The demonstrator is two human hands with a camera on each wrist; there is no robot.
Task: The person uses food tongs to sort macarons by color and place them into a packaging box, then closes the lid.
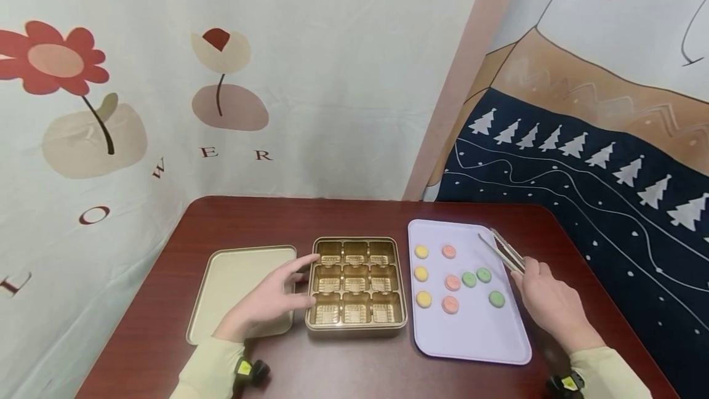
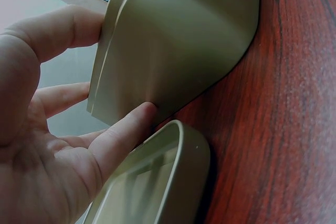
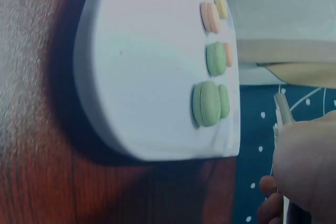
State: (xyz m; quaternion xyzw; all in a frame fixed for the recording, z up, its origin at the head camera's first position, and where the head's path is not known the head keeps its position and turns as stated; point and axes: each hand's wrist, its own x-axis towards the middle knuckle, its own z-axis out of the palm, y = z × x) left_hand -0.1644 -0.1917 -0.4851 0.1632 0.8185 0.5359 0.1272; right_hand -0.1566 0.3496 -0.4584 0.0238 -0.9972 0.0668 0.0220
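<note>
A gold square box with a divided insert of several vacant compartments stands mid-table. The left hand touches its left side, fingers spread along the rim and wall; in the left wrist view one fingertip presses low on the box wall. The right hand holds metal tongs at the right edge of a pale lilac tray. The tongs' tips are apart with nothing between them. On the tray lie three yellow macarons, three pink macarons and three green macarons.
A gold lid lies left of the box, partly under the left forearm and hand in the head view. Everything stands on a dark red wooden table. Printed curtains hang behind and to the right.
</note>
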